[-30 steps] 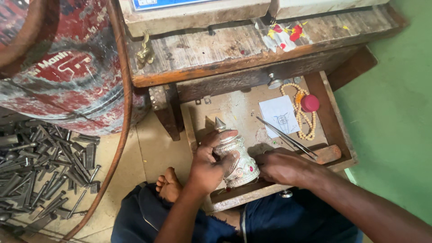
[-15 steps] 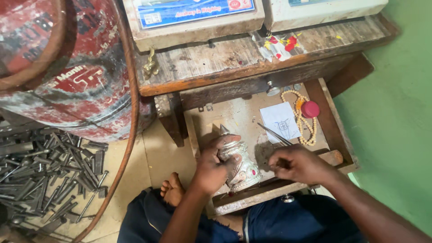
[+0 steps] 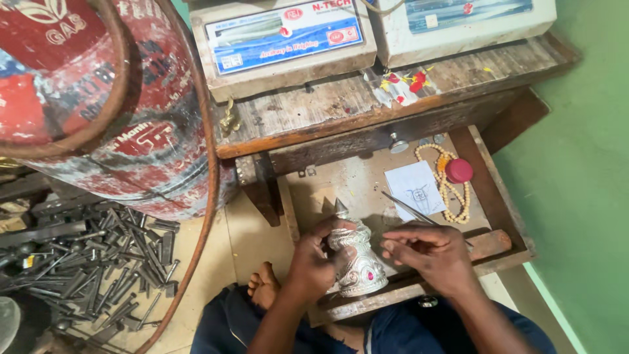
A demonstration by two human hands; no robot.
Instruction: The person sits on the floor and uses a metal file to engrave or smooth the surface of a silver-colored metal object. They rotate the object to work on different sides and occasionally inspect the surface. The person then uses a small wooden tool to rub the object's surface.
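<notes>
Gripping the ornate silver crown (image 3: pixel 357 259) with my left hand (image 3: pixel 314 262), right hand (image 3: pixel 432 252) pinching thin metal tweezers (image 3: pixel 405 206), over the open wooden drawer (image 3: pixel 504 216)

Head-worn view, steeply downward, close above the open drawer (image 3: pixel 504 196) (single camera).

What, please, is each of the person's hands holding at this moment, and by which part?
The left hand grips the silver crown-like ornament by its side, near the top. The right hand pinches a thin metal tool at its lower end.
</notes>
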